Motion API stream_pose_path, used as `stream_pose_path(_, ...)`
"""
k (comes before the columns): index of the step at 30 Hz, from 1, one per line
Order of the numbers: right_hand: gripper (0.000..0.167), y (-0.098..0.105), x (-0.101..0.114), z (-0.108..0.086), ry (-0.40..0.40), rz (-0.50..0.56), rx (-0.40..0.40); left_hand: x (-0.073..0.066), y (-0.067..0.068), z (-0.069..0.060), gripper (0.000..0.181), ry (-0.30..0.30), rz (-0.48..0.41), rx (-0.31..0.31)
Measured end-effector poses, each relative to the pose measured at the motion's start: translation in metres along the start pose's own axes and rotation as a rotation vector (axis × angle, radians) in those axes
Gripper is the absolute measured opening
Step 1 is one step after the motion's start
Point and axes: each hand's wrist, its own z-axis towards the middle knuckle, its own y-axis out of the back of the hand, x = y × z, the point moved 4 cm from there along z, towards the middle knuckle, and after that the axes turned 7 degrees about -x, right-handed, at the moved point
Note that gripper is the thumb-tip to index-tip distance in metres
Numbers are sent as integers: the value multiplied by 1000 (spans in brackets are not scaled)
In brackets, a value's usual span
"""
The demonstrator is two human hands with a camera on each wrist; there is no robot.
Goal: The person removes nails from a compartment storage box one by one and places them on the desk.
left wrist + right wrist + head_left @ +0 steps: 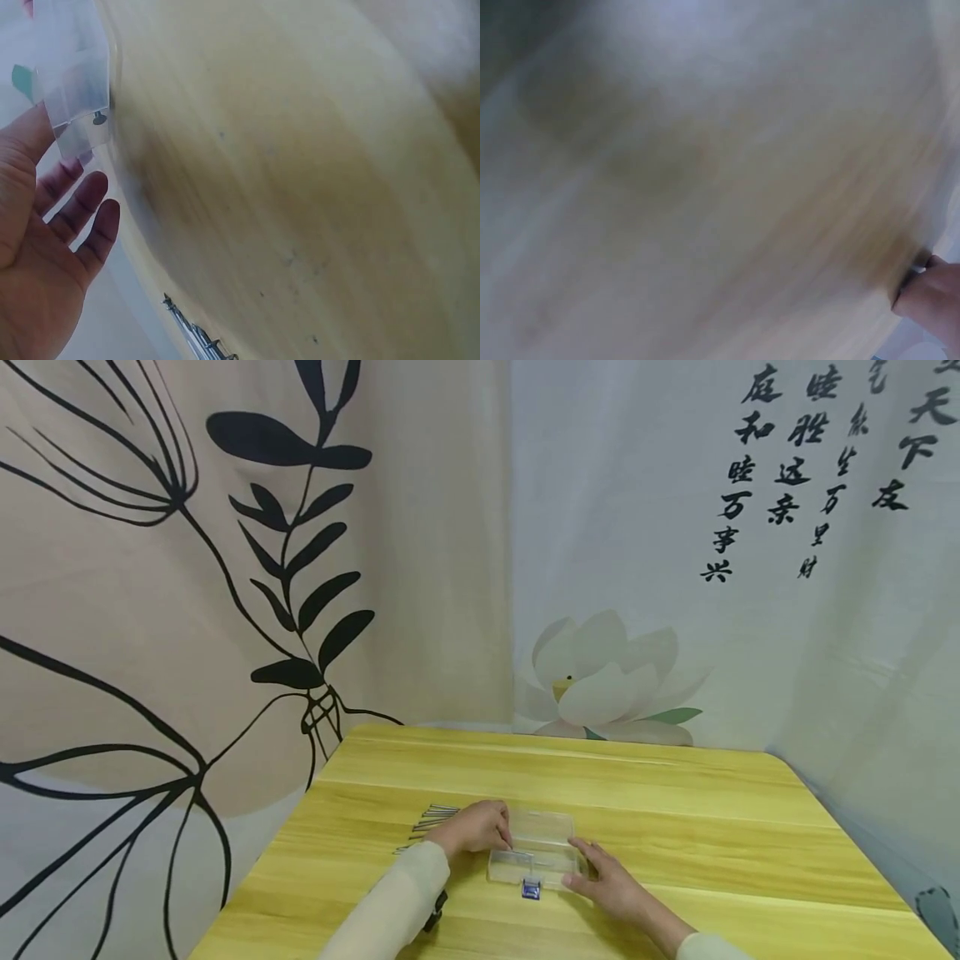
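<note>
A clear plastic box [551, 863] stands on the table with its lid [543, 825] tipped open to the back and a blue latch [531, 889] at its front. Over the box's left end my left hand [474, 828] pinches a thin metal nail [522, 853]. Through the clear wall, a flat nail head [100, 118] shows in the left wrist view, near the left hand [52, 225]. My right hand [611, 883] grips the box's right end, thumb in front and fingers behind. Only a fingertip part of the right hand [930, 300] shows in the right wrist view.
Several long metal nails [437, 812] lie on the table to the left of the box, partly behind the left forearm. The yellow wood-grain table [675, 827] reaches back to a printed curtain [442, 568].
</note>
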Motion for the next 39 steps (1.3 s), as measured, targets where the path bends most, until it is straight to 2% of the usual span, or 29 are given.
stream_pose_path(7, 71, -1, -2, 2, 13, 12, 21, 2, 2, 1, 6, 29, -46, 12)
stream_pose_path(10, 71, -1, -2, 2, 12, 8, 17, 2, 3, 2, 6, 9, -26, 10)
stream_pose_path(16, 71, 1, -3, 2, 9, -7, 2, -2, 3, 5, 6, -57, 70, 12)
stream_pose_path(22, 72, 0, -3, 2, 14, -16, -5, -5, 3, 5, 6, -40, 114, 16)
stream_pose_path(32, 72, 2, -1, 3, 27, -3, -20, -6, 6, 5, 7, -44, 90, 4)
stream_pose_path(39, 72, 1, -2, 2, 21, -20, -30, -4, 1, 6, 4, -36, 64, 23)
